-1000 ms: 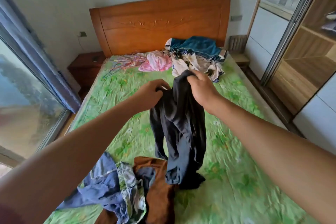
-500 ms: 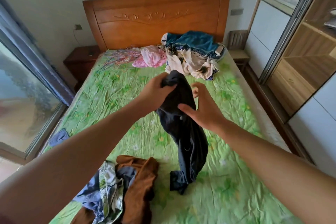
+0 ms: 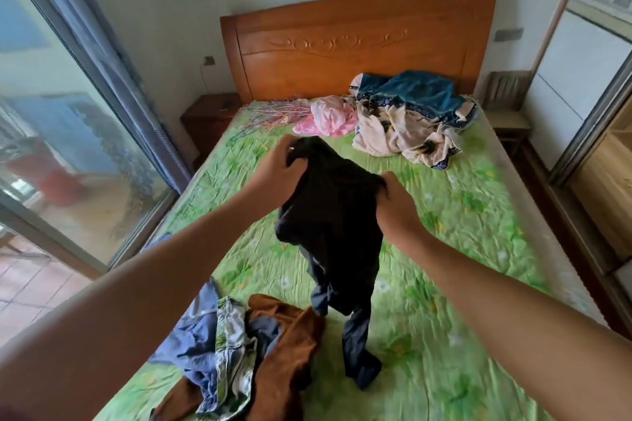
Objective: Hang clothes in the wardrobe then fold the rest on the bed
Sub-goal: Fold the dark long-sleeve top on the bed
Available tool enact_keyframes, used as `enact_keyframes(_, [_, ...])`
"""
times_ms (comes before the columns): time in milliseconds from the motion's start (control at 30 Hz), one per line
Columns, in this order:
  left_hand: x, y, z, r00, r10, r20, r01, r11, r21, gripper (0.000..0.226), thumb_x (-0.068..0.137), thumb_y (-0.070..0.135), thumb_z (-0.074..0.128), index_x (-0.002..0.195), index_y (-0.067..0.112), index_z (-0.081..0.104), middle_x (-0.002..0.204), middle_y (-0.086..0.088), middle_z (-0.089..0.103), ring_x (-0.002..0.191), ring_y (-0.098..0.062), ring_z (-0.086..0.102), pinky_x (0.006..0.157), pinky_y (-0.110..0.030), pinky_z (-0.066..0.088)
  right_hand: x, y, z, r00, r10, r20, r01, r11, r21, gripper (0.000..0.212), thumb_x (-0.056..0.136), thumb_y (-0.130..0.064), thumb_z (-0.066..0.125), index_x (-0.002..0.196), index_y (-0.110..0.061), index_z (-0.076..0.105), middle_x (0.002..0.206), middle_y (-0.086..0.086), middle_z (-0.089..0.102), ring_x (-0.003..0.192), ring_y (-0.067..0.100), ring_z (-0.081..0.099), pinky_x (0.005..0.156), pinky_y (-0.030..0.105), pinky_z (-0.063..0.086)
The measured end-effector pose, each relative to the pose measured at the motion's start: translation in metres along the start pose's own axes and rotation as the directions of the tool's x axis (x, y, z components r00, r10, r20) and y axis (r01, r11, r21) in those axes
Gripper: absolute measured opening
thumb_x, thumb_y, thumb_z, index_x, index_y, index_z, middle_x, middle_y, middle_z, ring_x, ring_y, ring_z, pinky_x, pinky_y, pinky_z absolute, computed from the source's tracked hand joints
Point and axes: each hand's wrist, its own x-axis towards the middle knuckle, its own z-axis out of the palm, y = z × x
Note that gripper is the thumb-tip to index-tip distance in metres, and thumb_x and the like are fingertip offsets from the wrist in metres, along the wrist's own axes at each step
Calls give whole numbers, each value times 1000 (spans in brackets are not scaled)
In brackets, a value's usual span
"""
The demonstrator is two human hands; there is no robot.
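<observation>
dark garment [image 3: 331,215] is being held up over the middle of the bed [image 3: 478,215], lower end dragging on the sheet. it is being gripped at the top edge by left hand [image 3: 277,167] and right hand [image 3: 393,208], a little apart. edge should be getting pulled taut and level, so hang-or-fold can be judged. being counted: one garment in hand; near pile [image 3: 239,345], probably three pieces, too tangled to confirm; far end: one pink garment [image 3: 333,114], one blue-cream bundle [image 3: 410,113], one hanger bunch [image 3: 270,113].

A home bedroom is shown: a bed [image 3: 461,215] with green floral sheet, carved wooden headboard [image 3: 359,44], bedside cabinet [image 3: 205,116], and built-in wardrobe [image 3: 602,181] shelving.
</observation>
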Motion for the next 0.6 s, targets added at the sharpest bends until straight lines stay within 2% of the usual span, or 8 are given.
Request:
enact_keyframes(100, [-4,-21,-14,998,-11,58,2,990,141,50,92,5,51,124,43,45,99,-14,68,77,-39,66,63,-54,57,12,-31,-2,996,-89,-6,89,996,30,18,103,-25,43,93,-24,58,85,-5,65,76,8,60,64,33,42])
enact_keyframes(200, [-11,-30,-12,985,47,167,-108,921,374,67,83,4,52,136,44,41,127,-8,58,102,-27,61,84,-46,57,18,-61,-7,988,-139,70,135,989,64,22,100,-26,50,84,-24,64,75,-9,65,69,7,58,64,32,41])
enact_keyframes(233, [-15,-30,-7,975,85,203,-157,916,369,68,81,9,54,138,43,40,133,-3,53,112,-22,58,91,-43,54,19,-70,-10,984,-143,109,134,988,80,25,100,-28,52,79,-25,64,70,-11,64,65,4,57,63,31,40])
enact_keyframes(300, [-23,-27,9,940,184,286,-250,944,214,64,83,22,63,140,37,39,132,7,54,117,-10,58,95,-31,51,17,-82,-15,971,-156,180,139,985,105,32,100,-33,55,71,-22,62,64,-10,60,62,7,55,66,33,40])
enact_keyframes(367, [-25,-22,29,923,205,327,-229,973,37,60,86,27,73,137,31,42,118,18,63,106,7,61,88,-13,50,15,-89,-20,958,-167,231,147,984,101,36,100,-36,58,68,-18,61,64,-4,61,63,12,56,72,36,42])
enact_keyframes(400, [-24,-20,39,931,190,312,-199,980,-4,55,86,27,76,132,29,45,110,17,67,98,8,65,83,-14,52,14,-91,-23,953,-169,249,157,985,68,35,99,-36,60,69,-18,62,66,-2,61,63,12,56,73,36,43])
enact_keyframes(500, [-17,-13,59,972,148,181,-148,989,-14,30,86,11,70,113,19,59,95,-3,74,86,-21,71,78,-40,57,13,-92,-32,941,-182,285,200,979,-37,30,95,-37,68,77,-13,66,74,7,64,69,13,58,75,36,46])
enact_keyframes(600, [-12,-12,63,980,166,111,-169,985,22,23,85,2,58,104,11,66,88,-8,69,79,-30,62,67,-39,50,11,-85,-49,919,-177,352,241,960,-145,28,83,-41,81,82,-21,62,81,0,65,75,15,60,73,35,47])
